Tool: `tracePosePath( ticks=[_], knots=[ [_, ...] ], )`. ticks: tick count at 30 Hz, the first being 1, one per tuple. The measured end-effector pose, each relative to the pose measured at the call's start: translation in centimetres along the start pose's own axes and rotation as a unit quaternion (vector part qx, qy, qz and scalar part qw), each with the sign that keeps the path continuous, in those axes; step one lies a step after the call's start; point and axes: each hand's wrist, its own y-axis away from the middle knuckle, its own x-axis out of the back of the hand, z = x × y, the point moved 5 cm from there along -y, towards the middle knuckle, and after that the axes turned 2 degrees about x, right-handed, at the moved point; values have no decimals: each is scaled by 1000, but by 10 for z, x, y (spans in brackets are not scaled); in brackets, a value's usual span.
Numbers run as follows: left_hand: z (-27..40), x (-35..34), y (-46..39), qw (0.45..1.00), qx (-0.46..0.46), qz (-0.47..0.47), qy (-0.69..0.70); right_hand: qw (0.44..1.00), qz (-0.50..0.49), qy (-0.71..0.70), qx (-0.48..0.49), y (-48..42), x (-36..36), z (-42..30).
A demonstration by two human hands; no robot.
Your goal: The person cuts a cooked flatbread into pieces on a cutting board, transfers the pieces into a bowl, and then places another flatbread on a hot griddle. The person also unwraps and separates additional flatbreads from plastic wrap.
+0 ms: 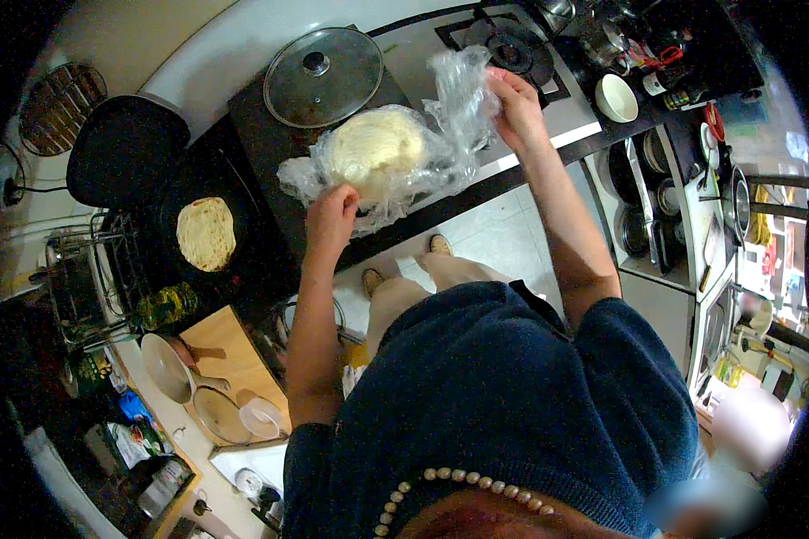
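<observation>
A pale mass of dough (377, 145) rests on the dark counter, with clear plastic wrap (462, 108) around and under it. My right hand (518, 108) pinches a gathered end of the wrap, lifted up to the right of the dough. At the near left edge of the dough, my left hand (334, 212) has its fingers curled on the wrap. Behind the dough lies a round glass lid (323, 77) with a dark knob. A browned flatbread (206, 234) lies on a black electric griddle (168, 215) to the left, whose dark lid (125, 151) stands raised.
A gas burner (510, 54) is beyond my right hand, and a light green bowl (616, 98) stands right of it. At the lower left are an oil bottle (168, 304), a white pan (167, 367) and a wooden board (226, 337). An open shelf (681, 202) holds pans at right.
</observation>
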Motion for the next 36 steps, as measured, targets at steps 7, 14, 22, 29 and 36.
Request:
tracePosePath(
  ticks=[7, 14, 22, 29, 36],
  knots=[
    [55, -19, -9, 986, -53, 83, -137, 690, -112, 708, 104, 38, 122, 42],
    [54, -32, 8, 959, -27, 139, -245, 594, -70, 770, 221, 81, 54, 19],
    [10, -3, 5, 986, -55, 89, -129, 714, -238, 571, 329, 86, -37, 73],
    [-1, -6, 7, 995, -49, 31, 79, 707, -275, 569, 319, 100, -88, 94],
    [-47, 12, 3, 999, 17, 1, 36, 749, -140, 577, 296, 75, -57, 110]
  ],
)
